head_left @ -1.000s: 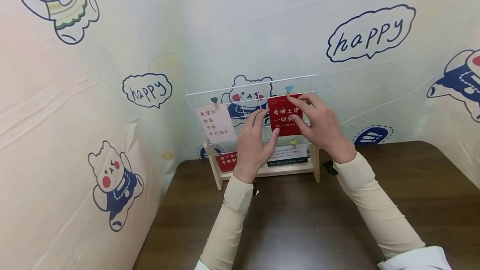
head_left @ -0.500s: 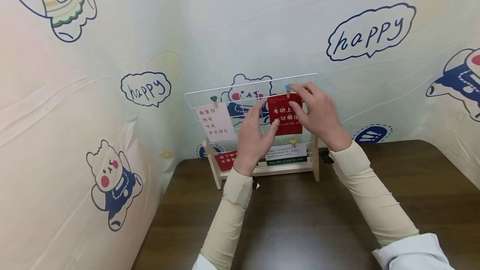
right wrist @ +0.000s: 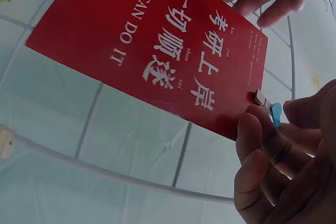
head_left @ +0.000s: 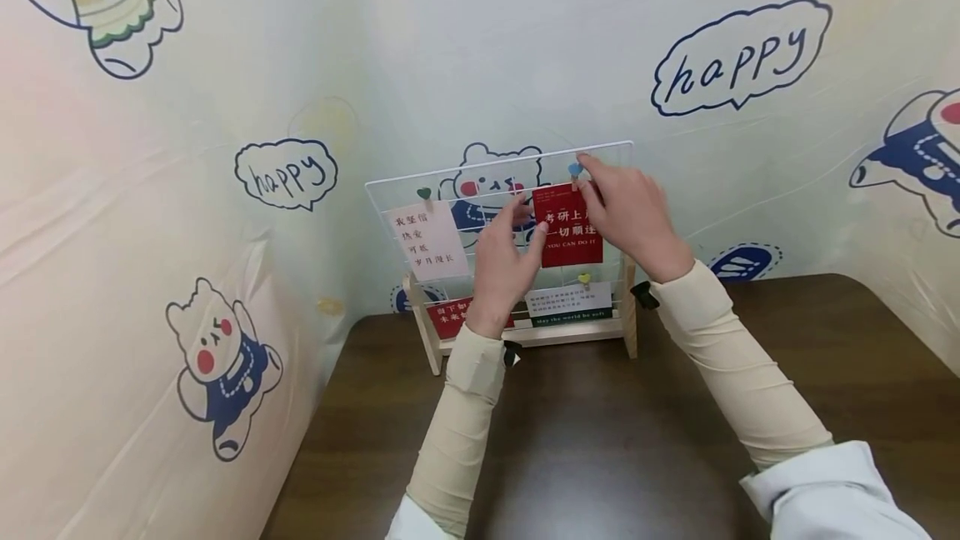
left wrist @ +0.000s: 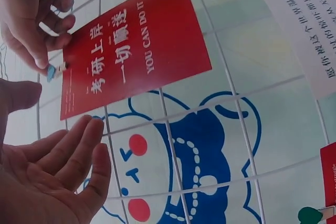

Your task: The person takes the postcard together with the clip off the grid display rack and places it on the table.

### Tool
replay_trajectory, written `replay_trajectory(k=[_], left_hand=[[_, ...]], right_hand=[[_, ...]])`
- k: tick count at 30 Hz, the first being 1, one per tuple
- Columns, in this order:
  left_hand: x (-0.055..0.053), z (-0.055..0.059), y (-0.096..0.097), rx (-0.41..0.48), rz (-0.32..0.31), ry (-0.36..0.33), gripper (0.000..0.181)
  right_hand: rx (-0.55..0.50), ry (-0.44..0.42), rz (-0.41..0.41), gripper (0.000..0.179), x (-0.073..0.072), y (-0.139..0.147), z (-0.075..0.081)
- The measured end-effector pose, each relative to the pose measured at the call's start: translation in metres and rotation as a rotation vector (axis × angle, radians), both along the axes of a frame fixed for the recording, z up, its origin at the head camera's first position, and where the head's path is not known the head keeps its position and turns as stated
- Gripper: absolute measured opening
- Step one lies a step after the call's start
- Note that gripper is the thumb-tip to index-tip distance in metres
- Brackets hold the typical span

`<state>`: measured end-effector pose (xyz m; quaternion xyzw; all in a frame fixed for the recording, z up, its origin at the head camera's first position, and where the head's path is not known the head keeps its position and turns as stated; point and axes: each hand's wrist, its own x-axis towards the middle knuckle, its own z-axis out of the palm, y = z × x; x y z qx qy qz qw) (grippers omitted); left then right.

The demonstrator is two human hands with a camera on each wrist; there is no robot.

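Note:
A red card (head_left: 568,227) with white lettering hangs on the white wire grid (head_left: 495,163), below a small wooden clothespin with a blue heart (right wrist: 275,113). My right hand (head_left: 633,211) pinches this clothespin between thumb and forefinger; its other fingers curl by the card's top right corner. At the card's left edge, my left hand (head_left: 504,265) is held up with its fingers relaxed and the thumb spread. In the left wrist view its fingertips (left wrist: 94,125) come right to the card's edge, with nothing in the palm.
A pale card (head_left: 427,240) hangs at left under a green heart clothespin (head_left: 424,193). Lower down are another red card (head_left: 448,319) and a white-and-green card (head_left: 572,307) with a yellow heart clothespin (head_left: 584,279). The grid's wooden stand (head_left: 632,332) is on a brown table (head_left: 615,432).
My right hand has shifted up and left, its thumb leaving the card's face for the blue heart clothespin. My left hand has moved slightly back from the card. The head view tilts down a little.

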<state>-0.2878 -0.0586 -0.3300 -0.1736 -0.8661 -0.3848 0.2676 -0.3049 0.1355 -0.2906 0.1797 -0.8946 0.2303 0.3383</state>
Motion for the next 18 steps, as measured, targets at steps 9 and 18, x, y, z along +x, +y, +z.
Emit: replay_trajectory(k=[9, 18], left_hand=[[-0.007, 0.005, -0.002, 0.115, -0.062, -0.107, 0.046], [-0.008, 0.005, -0.001, 0.16, -0.073, -0.115, 0.035]], right_hand=[[0.001, -0.065, -0.038, 0.038, -0.006, -0.006, 0.01], [-0.063, -0.066, -0.033, 0.03, -0.004, -0.009, 0.012]])
